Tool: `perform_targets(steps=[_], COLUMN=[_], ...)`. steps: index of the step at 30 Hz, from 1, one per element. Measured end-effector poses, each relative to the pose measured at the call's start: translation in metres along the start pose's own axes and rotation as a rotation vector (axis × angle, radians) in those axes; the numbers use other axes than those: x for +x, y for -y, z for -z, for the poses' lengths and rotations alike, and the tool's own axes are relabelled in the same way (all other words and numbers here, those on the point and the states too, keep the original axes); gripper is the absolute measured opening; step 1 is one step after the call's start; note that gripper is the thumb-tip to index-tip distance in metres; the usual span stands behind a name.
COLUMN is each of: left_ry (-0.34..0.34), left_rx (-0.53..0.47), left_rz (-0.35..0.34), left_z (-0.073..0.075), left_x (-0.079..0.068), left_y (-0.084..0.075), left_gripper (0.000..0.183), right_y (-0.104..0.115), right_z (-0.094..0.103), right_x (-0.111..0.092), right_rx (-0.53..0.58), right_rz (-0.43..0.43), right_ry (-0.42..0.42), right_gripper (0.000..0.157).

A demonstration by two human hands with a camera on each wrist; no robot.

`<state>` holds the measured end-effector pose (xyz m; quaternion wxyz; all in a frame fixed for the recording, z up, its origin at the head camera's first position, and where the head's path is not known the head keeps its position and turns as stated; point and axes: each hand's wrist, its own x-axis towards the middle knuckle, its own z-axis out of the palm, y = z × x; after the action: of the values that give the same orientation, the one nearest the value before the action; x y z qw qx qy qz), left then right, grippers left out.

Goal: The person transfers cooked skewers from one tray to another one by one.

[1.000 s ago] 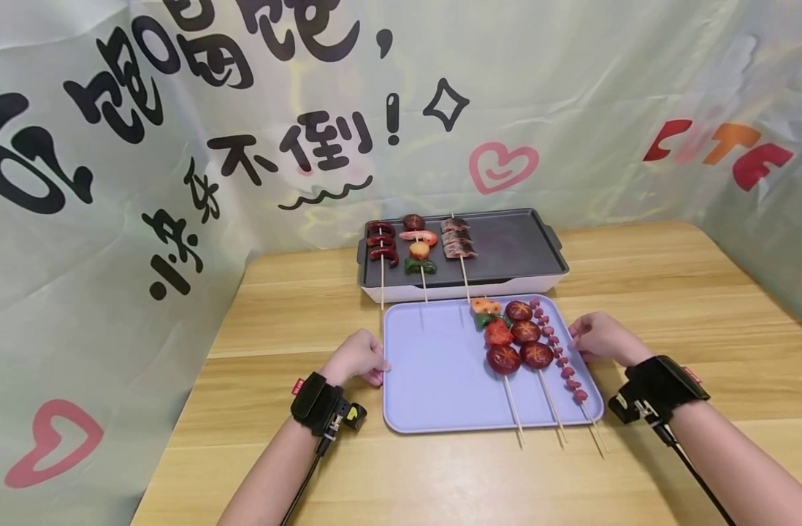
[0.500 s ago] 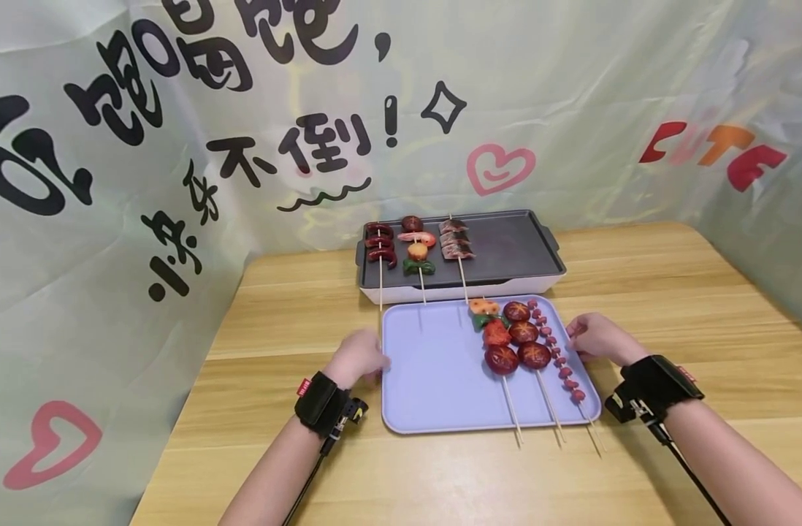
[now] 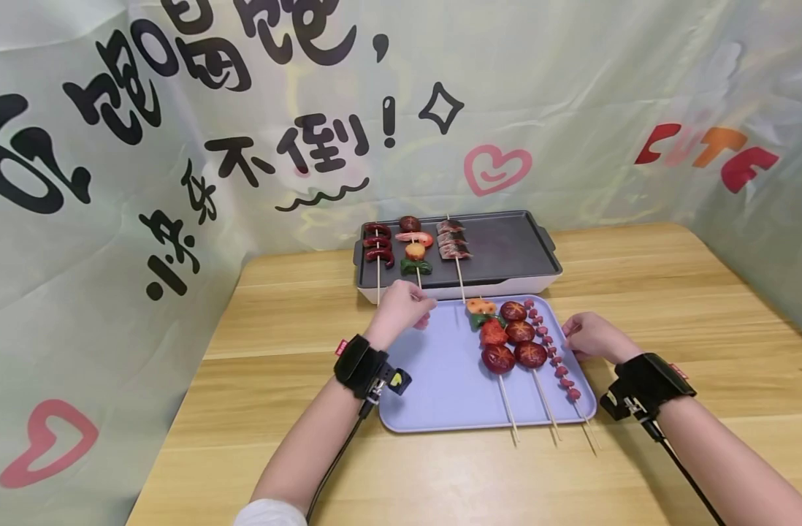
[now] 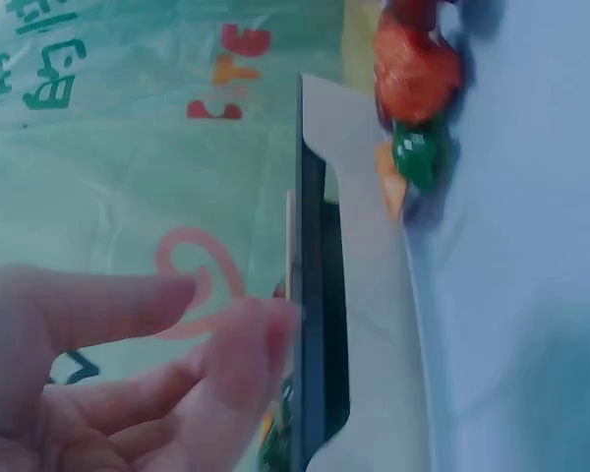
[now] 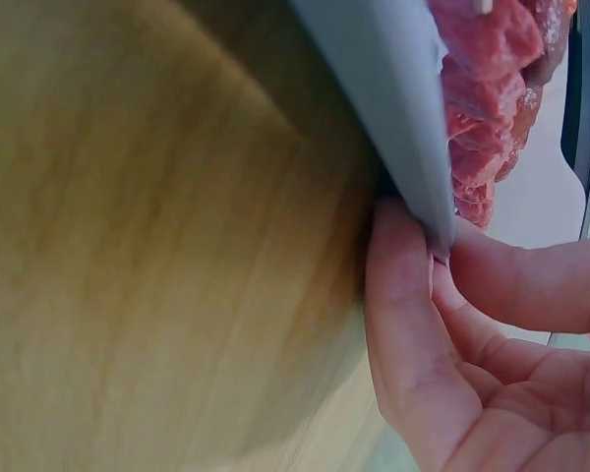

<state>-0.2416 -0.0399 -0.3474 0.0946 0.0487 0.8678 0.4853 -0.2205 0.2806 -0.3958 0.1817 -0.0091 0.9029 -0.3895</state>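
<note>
My left hand [image 3: 401,313] reaches over the tray's back left corner, close to the stick of a mixed skewer [image 3: 415,250] on the grill. In the left wrist view, its thumb and forefinger [image 4: 241,354] stand apart with nothing between them. My right hand [image 3: 597,337] pinches the right rim of the lilac tray [image 3: 434,394], thumb above and fingers beneath in the right wrist view. On the tray's right half lie a skewer of mushrooms [image 3: 529,355], a mixed skewer [image 3: 494,334] and a thin one of small red meat pieces [image 3: 561,371].
Behind the tray stands a dark grill plate [image 3: 509,248] on a pale base. It also bears a skewer of dark red curled pieces [image 3: 378,242] and one of fish-like pieces [image 3: 453,239]. A printed cloth [image 3: 572,88] hangs behind the wooden table [image 3: 276,394].
My left hand has let go of the tray's left rim and moved forward and right toward the grill's front edge. The right hand keeps its hold on the tray.
</note>
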Motion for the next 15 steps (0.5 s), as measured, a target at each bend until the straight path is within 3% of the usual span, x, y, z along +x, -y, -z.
perform_targets(steps=[3,7,15], left_ry=[-0.047,-0.103,-0.171], left_rx=[-0.116,-0.161,0.01], left_rz=[-0.001,-0.04,0.0], left_z=[-0.011,-0.023,-0.042], left_x=[0.01,0.02,0.038], left_y=[-0.007,-0.017,-0.023], left_gripper=[0.015,0.017,0.022], right_y=[0.0,0.0,0.0], right_z=[0.001,0.001,-0.001], right_x=[0.0,0.0,0.0], right_rx=[-0.001,-0.002,-0.01], right_rz=[-0.004,-0.013,-0.032], right_ry=[0.0,0.002,0.0], right_gripper=[0.017,0.016,0.016])
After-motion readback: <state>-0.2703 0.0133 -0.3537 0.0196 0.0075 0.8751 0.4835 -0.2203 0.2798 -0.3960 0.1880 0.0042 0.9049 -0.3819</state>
